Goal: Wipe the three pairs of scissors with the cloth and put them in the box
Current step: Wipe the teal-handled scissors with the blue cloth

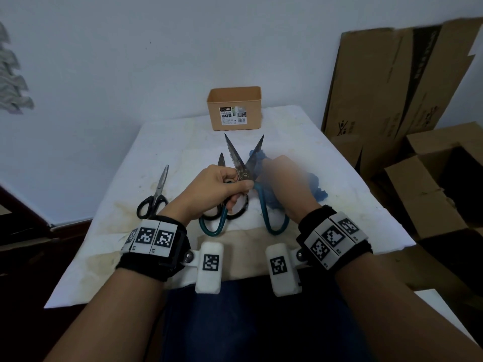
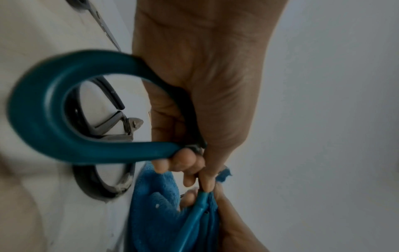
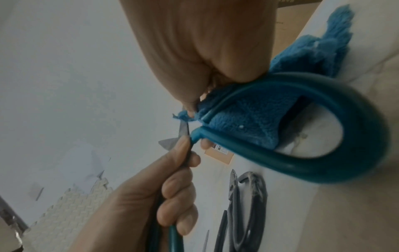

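My left hand (image 1: 235,190) grips the teal-handled scissors (image 1: 241,168) near the pivot, with the blades spread and pointing up. Its fingers (image 2: 183,163) curl round one teal handle loop (image 2: 43,105). My right hand (image 1: 282,176), blurred, pinches the blue cloth (image 1: 317,190) against the right blade; its fingertips (image 3: 191,106) press the blue cloth (image 3: 248,122) close to the pivot. A small pair of black scissors (image 1: 156,194) lies on the table at the left. Another black-handled pair (image 1: 236,214) lies under my left hand. The tan box (image 1: 235,108) stands open at the table's far edge.
A stained white sheet (image 1: 183,142) covers the table. Cardboard boxes (image 1: 392,87) stand and lie close to the right edge. A white wall rises just behind the tan box. My dark trousers show below the near edge.
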Motion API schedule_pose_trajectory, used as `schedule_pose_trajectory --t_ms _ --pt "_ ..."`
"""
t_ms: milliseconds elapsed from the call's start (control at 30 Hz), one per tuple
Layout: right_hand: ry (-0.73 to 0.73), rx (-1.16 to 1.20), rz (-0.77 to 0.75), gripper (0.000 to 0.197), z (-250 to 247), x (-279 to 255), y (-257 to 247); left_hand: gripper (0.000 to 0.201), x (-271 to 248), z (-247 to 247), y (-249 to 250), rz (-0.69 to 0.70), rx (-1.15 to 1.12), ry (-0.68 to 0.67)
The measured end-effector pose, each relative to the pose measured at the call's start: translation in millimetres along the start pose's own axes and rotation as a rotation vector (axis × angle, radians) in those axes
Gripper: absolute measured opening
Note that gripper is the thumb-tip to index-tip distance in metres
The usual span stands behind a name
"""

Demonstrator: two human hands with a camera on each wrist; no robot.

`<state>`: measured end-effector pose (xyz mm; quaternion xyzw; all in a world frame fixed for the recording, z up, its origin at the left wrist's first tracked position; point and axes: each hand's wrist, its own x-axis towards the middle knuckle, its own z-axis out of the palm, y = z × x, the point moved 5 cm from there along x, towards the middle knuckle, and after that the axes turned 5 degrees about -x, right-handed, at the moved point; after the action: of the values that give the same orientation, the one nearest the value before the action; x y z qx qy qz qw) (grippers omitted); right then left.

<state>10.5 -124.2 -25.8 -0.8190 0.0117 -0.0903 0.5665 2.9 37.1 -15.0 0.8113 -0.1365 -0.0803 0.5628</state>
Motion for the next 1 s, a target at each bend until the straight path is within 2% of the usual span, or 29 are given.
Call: schedule_pose_trajectory --t_ms 133,233,467,800,1000 --pt "0.019 0.247 0.04 0.027 -9 0 1 0.044 -1 -3 0 -0.009 -0.043 -0.005" --pt "-0.042 0.204 -0.024 0.022 -9 -1 -5 0.045 -2 -3 0 -0.01 -0.046 -0.003" --pt "-0.101 0.046 -0.096 0.026 -2 1 -13 0.023 -2 1 3 -0.029 -0.051 0.008" --pt "-0.03 0.005 -0.108 0.026 -3 3 -15 0.031 -2 4 11 0.033 0.083 0.063" --pt "-0.034 -0.128 -0.158 0.031 -5 6 -11 0.039 -3 4 16 0.044 0.17 0.068"
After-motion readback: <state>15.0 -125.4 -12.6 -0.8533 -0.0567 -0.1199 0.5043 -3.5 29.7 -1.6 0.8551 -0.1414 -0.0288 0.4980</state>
